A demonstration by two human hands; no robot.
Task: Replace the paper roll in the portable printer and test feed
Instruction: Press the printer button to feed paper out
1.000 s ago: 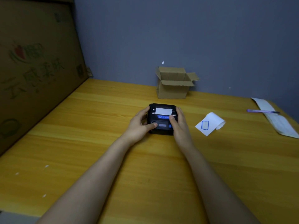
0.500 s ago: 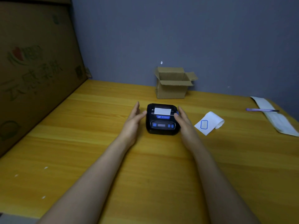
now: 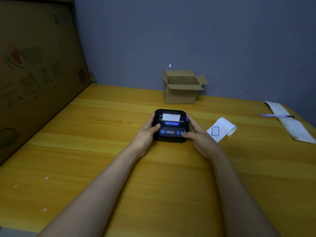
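Counter (image 3: pixel 85 142): yellow wood, grey wall behind.
Printer (image 3: pixel 171 125): mid-counter, paper tab poking from slot.
Left hand (image 3: pixel 145 134): grasps printer's side, steadying it.
Right hand (image 3: pixel 198 134): grips opposite side, thumb on buttons, likely feeding.
Spare roll (image 3: pixel 222 129): lies aside, right of the printer.

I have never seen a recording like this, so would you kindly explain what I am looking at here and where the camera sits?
There is no machine arm here: a person wears one wide-angle camera on the head, looking forward and down, so you see their own forearms. The left hand and right hand hold a small black portable printer from either side on a yellow wooden table. The right thumb rests by the blue buttons on its front panel. A short white paper strip sticks out of the printer's top slot. To the right lies a loose paper roll with a blue-outlined label, and farther right a pen across a long paper slip. An open cardboard box stands by the wall, and a large cardboard sheet leans on the left.
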